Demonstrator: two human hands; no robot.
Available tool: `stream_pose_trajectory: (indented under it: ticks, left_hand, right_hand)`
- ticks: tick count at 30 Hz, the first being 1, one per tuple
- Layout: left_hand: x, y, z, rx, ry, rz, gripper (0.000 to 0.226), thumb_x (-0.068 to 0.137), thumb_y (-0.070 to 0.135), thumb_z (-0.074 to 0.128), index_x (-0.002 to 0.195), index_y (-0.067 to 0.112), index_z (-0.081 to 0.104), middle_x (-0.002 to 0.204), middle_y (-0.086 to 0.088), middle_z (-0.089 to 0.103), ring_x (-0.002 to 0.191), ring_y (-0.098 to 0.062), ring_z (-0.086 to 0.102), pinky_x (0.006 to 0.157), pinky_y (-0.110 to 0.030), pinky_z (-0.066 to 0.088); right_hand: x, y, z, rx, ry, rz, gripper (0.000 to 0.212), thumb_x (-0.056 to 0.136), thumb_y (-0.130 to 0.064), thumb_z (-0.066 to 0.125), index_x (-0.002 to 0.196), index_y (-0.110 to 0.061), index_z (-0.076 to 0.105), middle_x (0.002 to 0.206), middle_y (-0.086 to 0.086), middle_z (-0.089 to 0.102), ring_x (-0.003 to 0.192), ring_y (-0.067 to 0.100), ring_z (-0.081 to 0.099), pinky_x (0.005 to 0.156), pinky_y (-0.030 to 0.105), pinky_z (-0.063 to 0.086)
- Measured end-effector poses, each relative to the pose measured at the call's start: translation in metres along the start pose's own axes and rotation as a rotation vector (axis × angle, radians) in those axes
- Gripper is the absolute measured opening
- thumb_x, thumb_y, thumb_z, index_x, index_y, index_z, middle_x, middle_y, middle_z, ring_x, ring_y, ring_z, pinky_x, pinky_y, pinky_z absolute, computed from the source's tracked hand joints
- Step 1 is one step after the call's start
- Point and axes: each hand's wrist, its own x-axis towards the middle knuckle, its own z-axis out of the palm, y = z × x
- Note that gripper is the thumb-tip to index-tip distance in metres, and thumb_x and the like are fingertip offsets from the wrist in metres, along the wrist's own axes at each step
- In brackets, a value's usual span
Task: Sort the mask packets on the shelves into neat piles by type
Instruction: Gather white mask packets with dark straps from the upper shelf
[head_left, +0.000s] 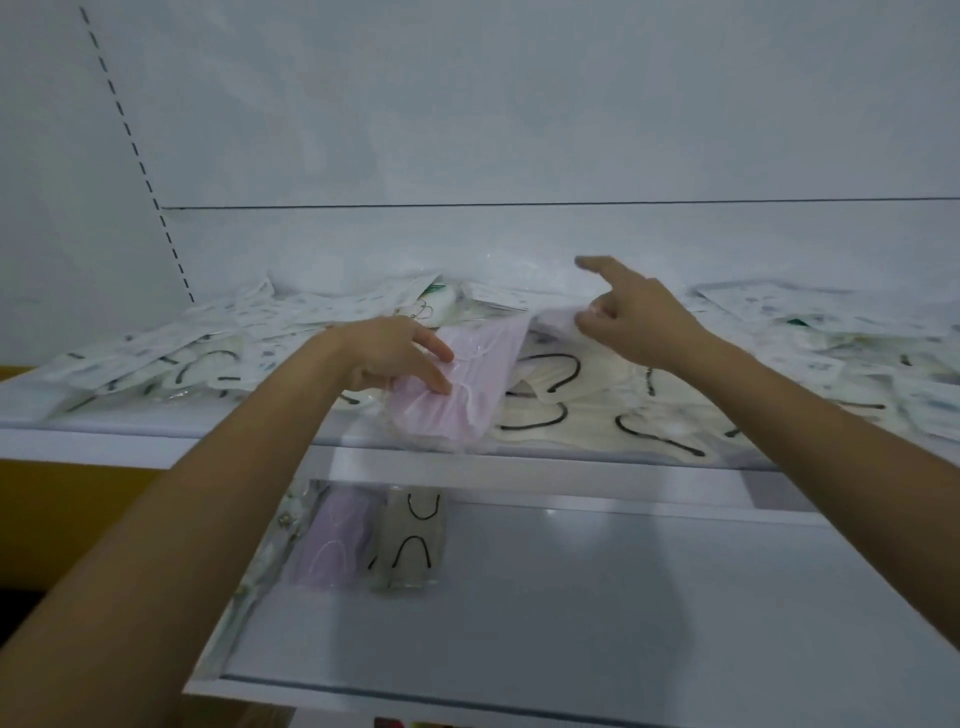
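Mask packets (571, 400) across white shelf (104, 439)

left hand (395, 358): holds pink packet (470, 387) | right hand (636, 325): seemingly pinches pale packet (558, 316)

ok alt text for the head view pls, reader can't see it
A person's left hand holds a pink mask packet over an upper shelf strewn with cream masks, while the right hand pinches a pale packet beside it. On the lower shelf sit a pink pile and a cream pile.
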Motion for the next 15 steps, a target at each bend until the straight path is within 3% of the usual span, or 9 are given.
stream_pose_trajectory:
  ticks: [2, 4, 5, 7, 9, 10, 13, 15]
  left_hand:
    - [-0.007, -0.009, -0.006, -0.003, 0.025, 0.013, 0.043, 0.078, 0.009, 0.072, 0.118, 0.017, 0.061, 0.103, 0.005, 0.051, 0.104, -0.017, 0.047, 0.077, -0.022, 0.041]
    - [-0.014, -0.021, -0.012, -0.072, 0.096, 0.028, 0.029, 0.083, 0.011, 0.067, 0.112, 0.012, 0.062, 0.105, 0.0, 0.054, 0.097, -0.018, 0.05, 0.074, -0.022, 0.042]
    - [-0.018, -0.027, -0.015, -0.131, 0.124, 0.034, 0.02, 0.086, 0.015, 0.063, 0.105, 0.009, 0.063, 0.104, -0.003, 0.059, 0.095, -0.021, 0.054, 0.075, -0.023, 0.044]
    - [-0.026, -0.04, -0.018, -0.265, 0.127, 0.056, 0.027, 0.091, 0.024, 0.058, 0.103, 0.001, 0.063, 0.101, -0.013, 0.066, 0.094, -0.028, 0.062, 0.083, -0.034, 0.049]
    - [-0.035, -0.055, -0.02, -0.325, 0.119, 0.086, 0.032, 0.094, 0.031, 0.052, 0.098, 0.001, 0.064, 0.087, -0.011, 0.066, 0.08, -0.026, 0.061, 0.074, -0.032, 0.049]
    - [-0.041, -0.062, -0.021, -0.358, 0.114, 0.097, 0.032, 0.095, 0.033, 0.049, 0.091, 0.005, 0.064, 0.078, -0.007, 0.065, 0.071, -0.022, 0.06, 0.066, -0.028, 0.048]
    - [-0.055, -0.077, -0.024, -0.333, 0.08, 0.15, 0.025, 0.094, 0.028, 0.053, 0.078, 0.01, 0.058, 0.061, 0.001, 0.056, 0.053, -0.012, 0.051, 0.048, -0.017, 0.041]
    - [-0.059, -0.083, -0.023, -0.202, 0.118, 0.213, 0.006, 0.087, 0.015, 0.062, 0.085, 0.01, 0.059, 0.071, 0.0, 0.058, 0.058, -0.011, 0.052, 0.049, -0.018, 0.04]
  right_hand:
    - [0.0, -0.022, 0.008, 0.106, 0.19, -0.008, 0.05, 0.091, -0.014, 0.049, 0.14, -0.016, 0.035, 0.053, -0.002, 0.04, 0.049, 0.01, 0.037, 0.05, 0.019, 0.031]
    - [-0.009, -0.05, 0.023, 0.17, 0.306, -0.069, 0.047, 0.093, -0.016, 0.05, 0.138, -0.015, 0.036, 0.053, -0.007, 0.039, 0.049, 0.006, 0.039, 0.052, 0.016, 0.031]
    - [-0.017, -0.064, 0.034, 0.188, 0.292, -0.129, 0.048, 0.093, -0.018, 0.051, 0.139, -0.015, 0.036, 0.057, -0.01, 0.046, 0.053, 0.003, 0.044, 0.057, 0.016, 0.035]
    - [-0.036, -0.089, 0.06, 0.16, 0.069, -0.216, 0.056, 0.094, -0.028, 0.051, 0.144, -0.018, 0.028, 0.087, -0.008, 0.065, 0.079, 0.008, 0.061, 0.077, 0.022, 0.045]
    - [-0.058, -0.103, 0.087, 0.02, -0.211, -0.229, 0.066, 0.093, -0.04, 0.049, 0.148, -0.023, 0.017, 0.123, -0.006, 0.061, 0.108, 0.014, 0.059, 0.095, 0.027, 0.042]
    - [-0.068, -0.106, 0.098, -0.04, -0.27, -0.24, 0.068, 0.092, -0.044, 0.048, 0.148, -0.025, 0.015, 0.132, -0.009, 0.055, 0.116, 0.013, 0.054, 0.099, 0.023, 0.036]
    - [-0.087, -0.113, 0.11, -0.017, -0.213, -0.254, 0.066, 0.091, -0.045, 0.048, 0.147, -0.024, 0.02, 0.138, -0.012, 0.049, 0.124, 0.011, 0.045, 0.1, 0.018, 0.024]
    - [-0.094, -0.12, 0.112, 0.102, -0.198, -0.174, 0.061, 0.092, -0.042, 0.047, 0.146, -0.024, 0.024, 0.14, -0.011, 0.046, 0.127, 0.006, 0.041, 0.107, 0.022, 0.025]
